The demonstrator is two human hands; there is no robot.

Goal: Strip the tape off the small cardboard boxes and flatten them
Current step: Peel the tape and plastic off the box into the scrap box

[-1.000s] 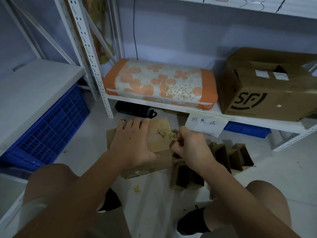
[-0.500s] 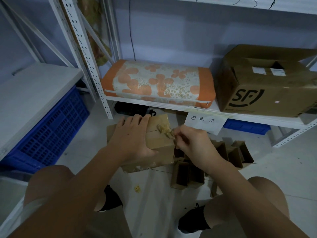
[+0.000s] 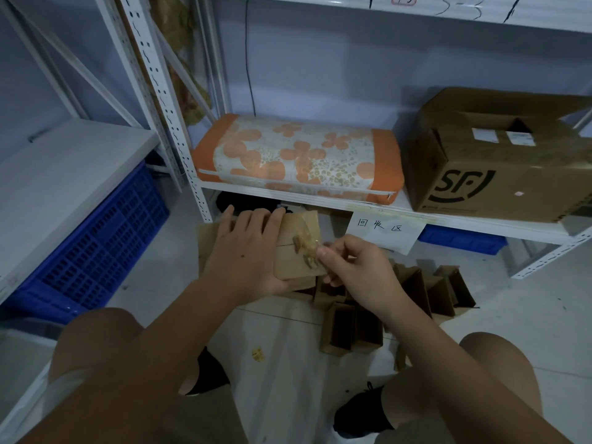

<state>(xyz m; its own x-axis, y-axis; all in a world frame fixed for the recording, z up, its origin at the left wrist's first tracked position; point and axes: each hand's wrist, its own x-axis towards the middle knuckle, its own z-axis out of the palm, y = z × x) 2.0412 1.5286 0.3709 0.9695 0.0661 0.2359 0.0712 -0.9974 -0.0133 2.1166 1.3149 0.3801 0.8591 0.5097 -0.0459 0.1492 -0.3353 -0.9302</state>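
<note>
The small cardboard box (image 3: 296,248) lay in front of the low white shelf (image 3: 320,200), below the orange floral cushion (image 3: 298,157), held above the floor. It was plain brown cardboard, its upper face crossed by a straight seam between two flaps, and a crumpled, yellowish strip of tape (image 3: 306,248) stood partly lifted from that face near the seam. The left hand (image 3: 245,254) rested flat on the left part of the box with straight fingers spread over the top and the thumb under the near edge. The right hand (image 3: 350,267) was at the right edge of the box, thumb and fingers curled and pinching the loose end of the tape. Nearer than the shelf and to the right of the box, more small boxes (image 3: 352,328) stood open on the floor. A scrap of tape (image 3: 258,354) lay on the floor nearer the person than the box. A large printed carton (image 3: 499,161) sat on the shelf, right of the cushion.
</note>
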